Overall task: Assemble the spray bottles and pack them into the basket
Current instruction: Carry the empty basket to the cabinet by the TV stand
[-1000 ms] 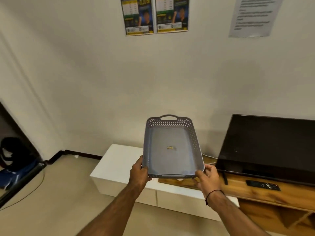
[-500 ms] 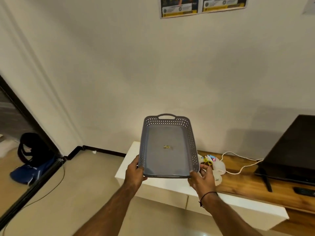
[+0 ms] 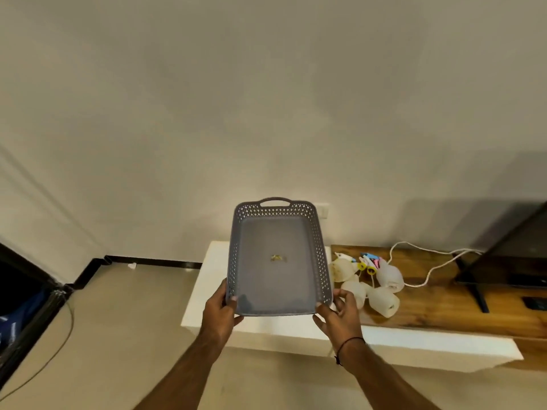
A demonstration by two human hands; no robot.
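Observation:
I hold a grey perforated basket [image 3: 321, 250] in the air in front of me, above the white end of a low cabinet. My left hand [image 3: 220, 310] grips its near left corner and my right hand [image 3: 337, 313] grips its near right corner. The basket holds only a small yellowish scrap [image 3: 278, 258] on its floor. Several white bottle bodies [image 3: 384, 300] lie on their sides on the wooden top just right of the basket. Coloured spray heads [image 3: 368, 261] lie among them.
The white cabinet top [image 3: 207, 279] joins a wooden surface [image 3: 444, 294] on the right. A white cable [image 3: 429, 270] runs across the wood toward a black TV [image 3: 515, 255]. The TV's stand leg [image 3: 473, 288] is on the wood. A dark doorway with a blue bag [image 3: 17, 318] lies at far left.
The view has swung left and down: the TV slid to the right edge, the posters left the top, and the bottles came into sight. Both hands keep hold of the basket.

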